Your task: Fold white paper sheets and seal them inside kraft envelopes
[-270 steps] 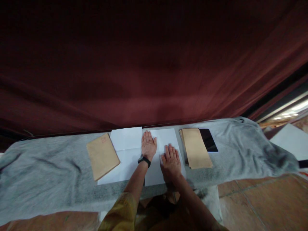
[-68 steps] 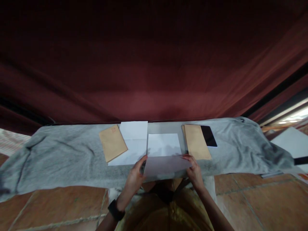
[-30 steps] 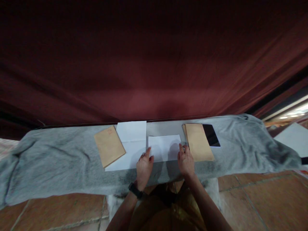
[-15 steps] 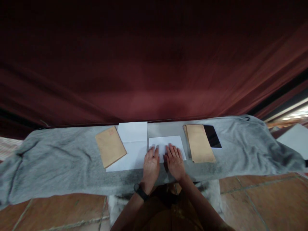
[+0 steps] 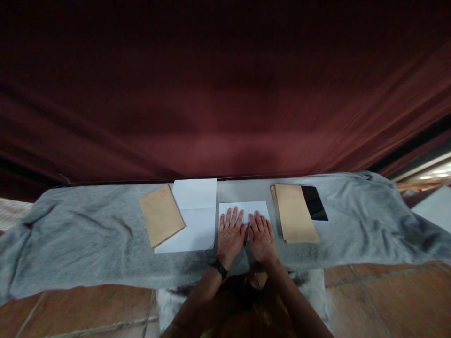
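Note:
A folded white sheet of paper (image 5: 244, 207) lies on the grey cloth (image 5: 88, 239) in front of me. My left hand (image 5: 230, 234) and my right hand (image 5: 261, 234) lie flat on it side by side, fingers stretched out and pointing away from me. Both palms press on the near half of the folded sheet, so only its far strip shows. A black band sits on my left wrist.
A larger white sheet (image 5: 193, 215) lies left of the hands, with a brown envelope (image 5: 161, 214) overlapping its left edge. A stack of brown envelopes (image 5: 295, 212) and a dark phone (image 5: 314, 202) lie to the right. A dark red curtain (image 5: 225, 94) hangs behind the table.
The near half of the sheet was lifted and folded over. My hands then moved from its side edges to its middle and now lie flat on it, a little further forward.

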The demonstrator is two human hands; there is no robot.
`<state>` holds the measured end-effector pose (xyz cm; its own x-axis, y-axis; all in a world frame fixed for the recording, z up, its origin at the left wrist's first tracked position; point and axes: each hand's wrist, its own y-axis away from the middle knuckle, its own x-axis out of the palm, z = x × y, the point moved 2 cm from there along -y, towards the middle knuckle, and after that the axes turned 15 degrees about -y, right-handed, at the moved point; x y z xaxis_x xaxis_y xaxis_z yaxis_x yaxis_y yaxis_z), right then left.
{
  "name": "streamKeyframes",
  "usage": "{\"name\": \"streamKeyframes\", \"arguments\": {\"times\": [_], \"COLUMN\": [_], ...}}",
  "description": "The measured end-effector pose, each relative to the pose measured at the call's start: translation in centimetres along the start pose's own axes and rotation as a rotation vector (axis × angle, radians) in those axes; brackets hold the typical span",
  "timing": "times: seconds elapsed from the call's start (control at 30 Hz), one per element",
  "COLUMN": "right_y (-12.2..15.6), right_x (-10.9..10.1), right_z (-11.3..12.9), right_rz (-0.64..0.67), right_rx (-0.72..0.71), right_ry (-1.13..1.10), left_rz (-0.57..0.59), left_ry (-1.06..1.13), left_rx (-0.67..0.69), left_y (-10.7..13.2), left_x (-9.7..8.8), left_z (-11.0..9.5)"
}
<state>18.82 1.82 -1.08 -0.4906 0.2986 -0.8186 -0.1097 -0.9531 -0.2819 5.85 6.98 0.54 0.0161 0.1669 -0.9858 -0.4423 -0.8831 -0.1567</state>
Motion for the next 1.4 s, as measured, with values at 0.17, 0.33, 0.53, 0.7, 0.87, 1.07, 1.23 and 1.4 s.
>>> {"name": "streamKeyframes", "arguments": {"times": [0.17, 0.33, 0.53, 0.7, 0.87, 1.07, 1.23, 1.4], "right_y": [-2.2, -4.6, -4.5, -3.6, -3.2, -3.2, -3.3, -3.3], "right_x": [0.2, 1.0, 0.8, 0.3, 0.1, 0.0, 0.4, 0.3], "right_z": [0.3, 1.3, -0.2, -1.8, -2.1, -2.0, -2.0, -2.1], "right_rz": [0.030, 0.154, 0.107, 0.022, -0.015, -0.021, -0.069, -0.087], "right_rx": [-0.068, -0.164, -0.071, -0.021, -0.021, -0.027, -0.025, -0.011], "right_ry": [-0.073, -0.081, 0.015, 0.082, 0.098, 0.115, 0.128, 0.123], "left_rz": [0.014, 0.042, 0.017, -0.012, -0.030, -0.028, -0.056, -0.085], "left_ry": [-0.078, -0.081, -0.064, -0.043, -0.037, 0.029, -0.010, -0.057], "left_rx": [-0.012, 0.021, -0.021, -0.055, -0.106, 0.038, 0.012, -0.032], "left_y": [0.1, 0.1, 0.0, 0.1, -0.6, -3.0, -4.5, -2.9], "left_x": [0.4, 0.5, 0.5, 0.4, 0.5, 1.0, 1.3, 1.2], "left_z": [0.1, 0.0, -0.1, 0.0, -1.1, -2.5, -0.4, 1.1]}}
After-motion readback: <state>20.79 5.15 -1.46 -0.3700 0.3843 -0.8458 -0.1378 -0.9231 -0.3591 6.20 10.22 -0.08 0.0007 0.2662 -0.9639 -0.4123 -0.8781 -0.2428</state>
